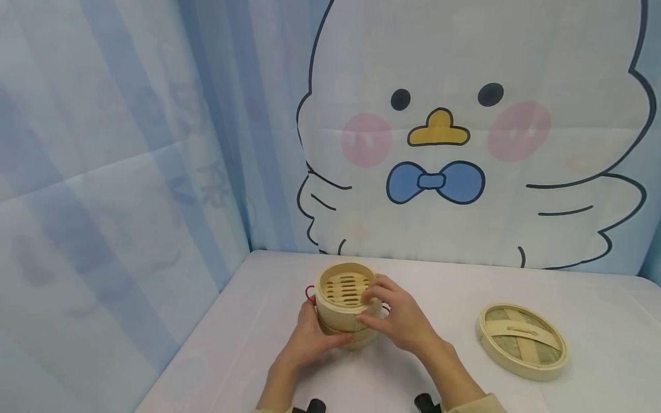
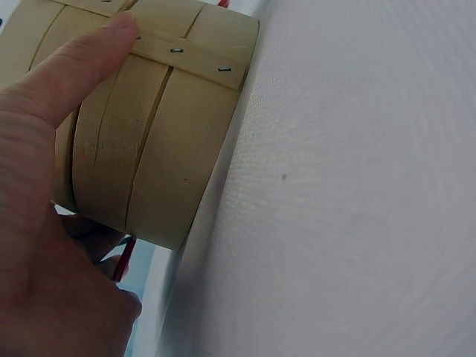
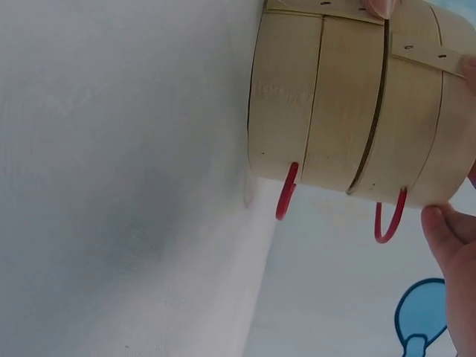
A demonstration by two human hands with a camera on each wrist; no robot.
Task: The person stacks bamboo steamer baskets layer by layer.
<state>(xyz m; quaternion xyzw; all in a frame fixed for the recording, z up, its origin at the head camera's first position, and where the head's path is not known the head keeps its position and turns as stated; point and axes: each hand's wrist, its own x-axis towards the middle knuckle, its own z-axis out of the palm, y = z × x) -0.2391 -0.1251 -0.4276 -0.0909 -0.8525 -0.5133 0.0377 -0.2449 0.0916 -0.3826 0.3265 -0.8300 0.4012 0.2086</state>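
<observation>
Two small bamboo steamer baskets stand stacked on the white table. The upper basket [image 1: 333, 314] shows a slatted base inside its rim. Beneath it the lower basket [image 1: 365, 339] is partly hidden by the hands. My left hand [image 1: 311, 339] grips the stack from the left, its thumb lying across the front near the seam in the left wrist view. On the right, my right hand [image 1: 401, 316] pinches the upper basket's rim between thumb and fingers. Red loop handles [image 3: 287, 192] stick out from the baskets' sides.
A round bamboo lid [image 1: 524, 342] with a woven top and a small handle lies on the table [image 1: 248, 344] to the right. Behind the table hangs a cloth backdrop [image 1: 439, 223] with a cartoon bird. A blue-and-white curtain [image 1: 113, 189] borders the left side.
</observation>
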